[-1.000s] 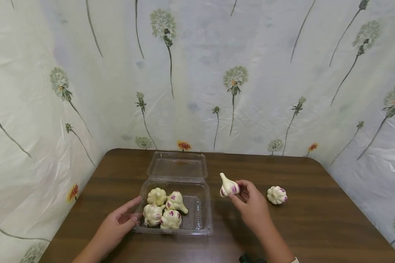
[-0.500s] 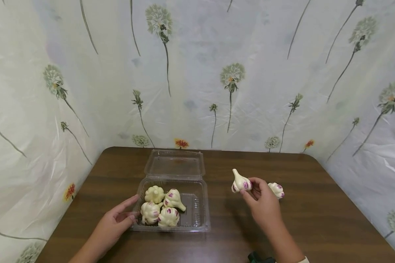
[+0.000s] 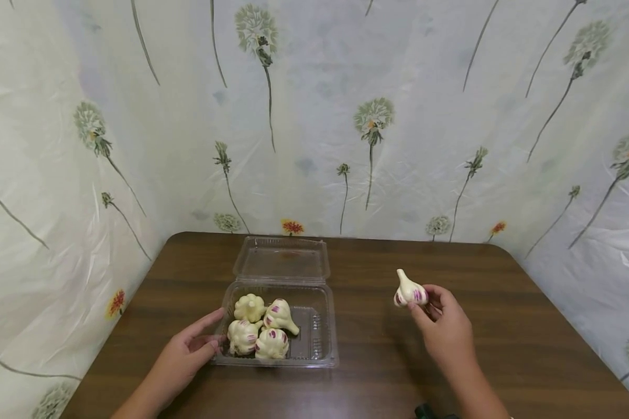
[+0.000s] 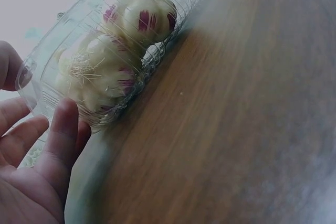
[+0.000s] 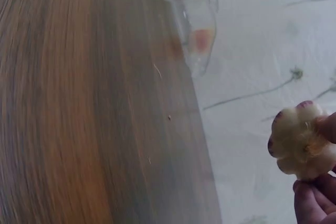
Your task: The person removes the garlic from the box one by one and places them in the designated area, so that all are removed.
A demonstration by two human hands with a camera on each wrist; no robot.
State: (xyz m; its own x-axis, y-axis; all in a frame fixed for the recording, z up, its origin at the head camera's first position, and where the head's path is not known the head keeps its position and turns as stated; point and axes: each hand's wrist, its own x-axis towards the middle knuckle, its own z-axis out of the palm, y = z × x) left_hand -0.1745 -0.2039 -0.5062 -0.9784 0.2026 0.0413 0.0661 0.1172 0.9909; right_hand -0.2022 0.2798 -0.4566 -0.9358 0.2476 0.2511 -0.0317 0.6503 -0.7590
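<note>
Head view | pinching garlic bulb [image 3: 411, 294] between thumb and fingers of right hand [image 3: 447, 329], stalk upward, above brown table [image 3: 367, 372], right of clear container [image 3: 329, 326] | touching container's left edge with loose fingers of left hand [image 3: 183, 351] | inside container, toward left: four more bulbs [image 3: 271, 344]

No lettering, label, brand, number or sign can be read on the hinged, rectangular clear-plastic container [image 3: 314, 305], the rounded cream garlic bulb with purple streaks [image 3: 411, 293], the dark-brown wood-grain bench [image 3: 367, 349] or the pale dandelion-print sheeting [image 3: 304, 116]. Fine ridged marks [image 3: 316, 337] on the container's floor are too small to make out.
</note>
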